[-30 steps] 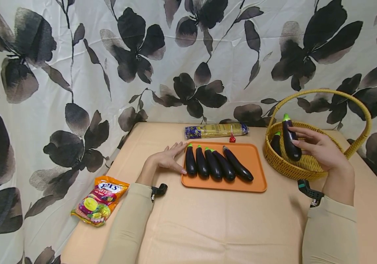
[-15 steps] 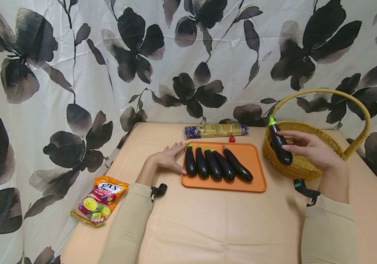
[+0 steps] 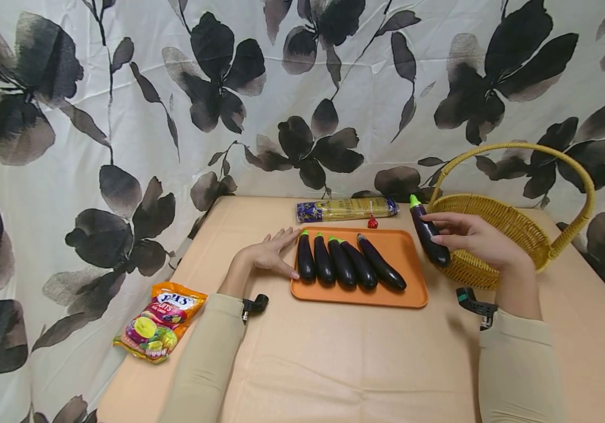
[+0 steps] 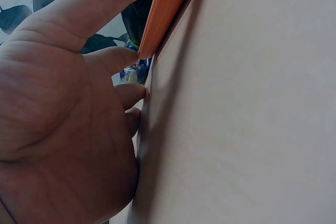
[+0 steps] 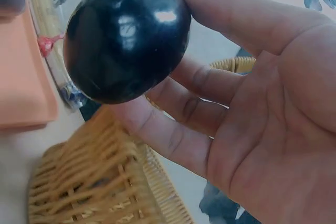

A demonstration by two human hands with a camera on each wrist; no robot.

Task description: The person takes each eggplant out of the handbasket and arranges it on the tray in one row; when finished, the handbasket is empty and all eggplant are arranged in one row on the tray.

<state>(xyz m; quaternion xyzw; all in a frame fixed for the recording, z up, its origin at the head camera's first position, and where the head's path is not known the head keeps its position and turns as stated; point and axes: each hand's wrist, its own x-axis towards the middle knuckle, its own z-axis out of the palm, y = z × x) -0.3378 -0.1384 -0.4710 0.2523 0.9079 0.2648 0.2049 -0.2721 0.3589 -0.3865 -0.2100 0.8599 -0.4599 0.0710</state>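
Observation:
In the head view my right hand [image 3: 484, 241] pinches a dark purple eggplant [image 3: 429, 235] with a green stem end, between thumb and fingers. It hangs in front of the left rim of the wicker basket [image 3: 524, 232], near the tray's right edge. The right wrist view shows the round bottom of this eggplant [image 5: 128, 40]. My left hand [image 3: 267, 257] touches the left edge of the orange tray [image 3: 413, 282], fingers spread and fairly straight. Several eggplants [image 3: 343, 264] lie side by side on the tray. Part of the basket's inside is hidden behind the right hand.
Behind the tray lies a long clear pack of noodles [image 3: 347, 209] with blue ends and a small red piece [image 3: 373, 222]. A bag of fruit candy [image 3: 161, 322] lies by the left forearm. The basket's tall handle [image 3: 514, 145] arches above it.
My right hand has carried the eggplant leftward, from over the basket's inside to beside its left rim, near the tray. The left hand has stayed at the tray's edge.

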